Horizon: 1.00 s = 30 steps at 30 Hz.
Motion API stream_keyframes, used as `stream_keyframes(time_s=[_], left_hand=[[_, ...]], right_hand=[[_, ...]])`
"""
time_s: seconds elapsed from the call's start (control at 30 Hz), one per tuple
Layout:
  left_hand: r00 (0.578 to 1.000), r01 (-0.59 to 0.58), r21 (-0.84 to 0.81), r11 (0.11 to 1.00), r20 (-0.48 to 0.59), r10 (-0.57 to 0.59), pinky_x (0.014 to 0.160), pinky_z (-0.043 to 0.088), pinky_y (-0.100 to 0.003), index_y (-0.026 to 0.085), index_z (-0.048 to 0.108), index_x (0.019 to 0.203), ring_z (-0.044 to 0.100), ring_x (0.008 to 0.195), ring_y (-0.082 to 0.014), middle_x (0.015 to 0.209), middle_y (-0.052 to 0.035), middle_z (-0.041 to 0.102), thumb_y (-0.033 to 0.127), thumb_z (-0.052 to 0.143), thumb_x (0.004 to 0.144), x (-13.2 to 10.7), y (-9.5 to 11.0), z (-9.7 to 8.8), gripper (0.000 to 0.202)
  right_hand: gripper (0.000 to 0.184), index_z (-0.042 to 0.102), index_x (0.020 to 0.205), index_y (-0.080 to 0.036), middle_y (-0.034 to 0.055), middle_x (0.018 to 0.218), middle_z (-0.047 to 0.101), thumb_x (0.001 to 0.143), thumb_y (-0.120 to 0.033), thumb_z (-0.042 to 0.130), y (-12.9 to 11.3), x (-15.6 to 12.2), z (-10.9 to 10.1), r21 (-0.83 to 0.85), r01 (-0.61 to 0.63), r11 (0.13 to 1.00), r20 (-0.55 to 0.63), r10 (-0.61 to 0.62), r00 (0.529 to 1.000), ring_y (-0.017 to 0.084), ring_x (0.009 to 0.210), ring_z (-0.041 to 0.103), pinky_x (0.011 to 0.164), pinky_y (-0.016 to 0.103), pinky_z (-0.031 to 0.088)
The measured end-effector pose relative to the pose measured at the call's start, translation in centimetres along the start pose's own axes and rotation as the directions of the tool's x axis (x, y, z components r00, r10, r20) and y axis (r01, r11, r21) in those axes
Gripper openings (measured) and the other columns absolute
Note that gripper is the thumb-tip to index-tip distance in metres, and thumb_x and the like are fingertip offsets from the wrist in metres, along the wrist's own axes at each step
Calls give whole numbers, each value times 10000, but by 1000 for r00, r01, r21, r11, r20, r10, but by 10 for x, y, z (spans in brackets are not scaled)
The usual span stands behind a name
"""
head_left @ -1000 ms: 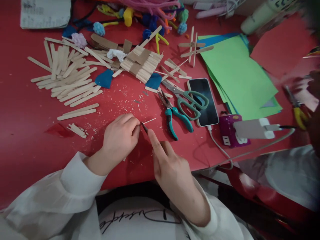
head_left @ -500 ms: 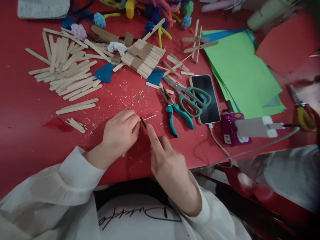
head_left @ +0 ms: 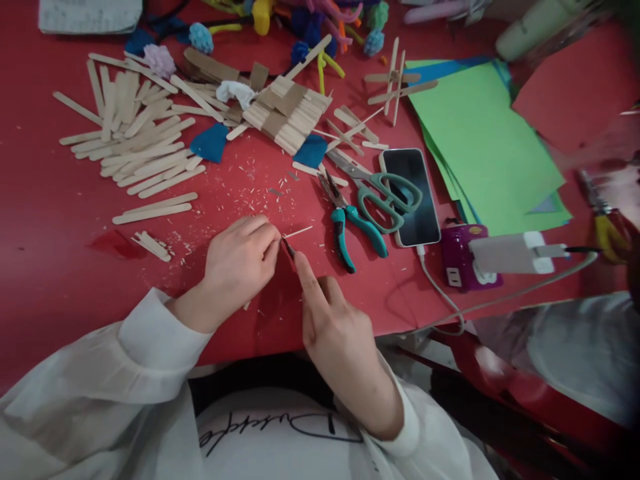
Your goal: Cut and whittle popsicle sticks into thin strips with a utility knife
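My left hand [head_left: 241, 257] rests on the red table with its fingers closed round a thin wooden strip [head_left: 301, 231], whose pale end sticks out to the right. My right hand [head_left: 339, 333] is closed on a small dark-bladed knife [head_left: 289, 249], the forefinger stretched along its back. The blade meets the strip just beside my left fingertips; the knife's handle is hidden in my palm. Wood shavings [head_left: 250, 179] lie scattered beyond my hands. To the left is a small heap of short cut sticks [head_left: 153, 246].
Pliers [head_left: 345, 223] and green-handled scissors [head_left: 383, 193] lie right of my hands, beside a charging phone [head_left: 411, 200] and a purple power socket [head_left: 463, 257]. Many craft sticks [head_left: 145, 143] and a bundled stick panel [head_left: 287, 115] lie further back. Green paper [head_left: 485, 143] is at the right.
The knife has tilted slightly and shifted a little against the strip, with my right hand moving only a little. My left hand stays almost in place.
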<state>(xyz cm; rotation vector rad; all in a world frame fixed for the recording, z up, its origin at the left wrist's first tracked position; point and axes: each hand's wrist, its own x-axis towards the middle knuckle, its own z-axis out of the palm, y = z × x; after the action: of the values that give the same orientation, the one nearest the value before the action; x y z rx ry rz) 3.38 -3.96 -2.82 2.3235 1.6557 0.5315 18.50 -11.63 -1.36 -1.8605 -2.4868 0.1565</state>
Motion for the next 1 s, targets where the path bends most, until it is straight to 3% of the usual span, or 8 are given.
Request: stream_keyframes(time_s=[0.27, 0.5, 0.63, 0.73, 0.8, 0.9, 1.0], left_hand=[[998, 37, -109, 993, 48, -31, 653, 442, -293, 187, 581, 712, 578, 735, -177, 753, -32, 610, 192, 484, 853, 1, -5, -6, 171], [998, 51, -117, 992, 34, -48, 646, 440, -297, 189, 602, 724, 574, 724, -178, 754, -36, 613, 197, 475, 847, 1, -6, -5, 177], [995, 96, -207, 974, 59, -86, 618, 435, -281, 186, 591, 733, 576, 695, -164, 747, -30, 620, 219, 496, 825, 2, -7, -9, 136], [973, 224, -446, 866, 143, -179, 577, 440, -239, 194, 584, 756, 579, 625, -125, 720, 3, 640, 255, 535, 803, 4, -10, -15, 91], [949, 309, -587, 749, 245, -200, 548, 438, -218, 194, 581, 749, 566, 574, -103, 680, 20, 637, 276, 554, 789, 6, -11, -20, 95], [917, 378, -689, 618, 368, -151, 510, 427, -206, 189, 578, 714, 532, 523, -87, 631, 26, 614, 295, 579, 761, 6, -9, -27, 116], [901, 397, -727, 561, 425, -86, 501, 429, -200, 193, 591, 708, 539, 547, -92, 635, 19, 612, 291, 593, 743, 5, -5, -30, 104]], right_hand=[[509, 375, 1381, -141, 26, 752, 556, 875, -98, 343, 7, 1, -13, 165, -17, 986, -72, 29, 997, 102, 438, 446, 350, 212, 321], [527, 373, 1395, -175, 26, 770, 578, 876, -108, 316, 1, 3, -8, 153, -16, 988, 4, 16, 1000, 101, 407, 432, 329, 217, 308], [489, 379, 1384, -174, 65, 873, 639, 899, -135, 339, 2, 4, -16, 247, -44, 968, -45, 57, 997, 139, 545, 578, 389, 222, 421], [494, 321, 1401, -182, 131, 1210, 589, 913, -186, 400, 8, 5, -23, 454, -94, 886, -109, 160, 981, 194, 939, 640, 621, 263, 548], [518, 333, 1382, -179, 128, 1236, 578, 890, -233, 484, 13, 9, -25, 590, -126, 797, -150, 261, 953, 196, 996, 626, 713, 293, 558], [349, 527, 1156, -187, 20, 854, 671, 826, -281, 588, 17, 19, -27, 758, -218, 615, -64, 402, 913, 136, 675, 640, 599, 267, 554], [220, 561, 971, -200, -81, 576, 544, 781, -291, 626, 18, 30, -29, 852, -291, 435, 43, 495, 868, 71, 401, 472, 392, 203, 444]])
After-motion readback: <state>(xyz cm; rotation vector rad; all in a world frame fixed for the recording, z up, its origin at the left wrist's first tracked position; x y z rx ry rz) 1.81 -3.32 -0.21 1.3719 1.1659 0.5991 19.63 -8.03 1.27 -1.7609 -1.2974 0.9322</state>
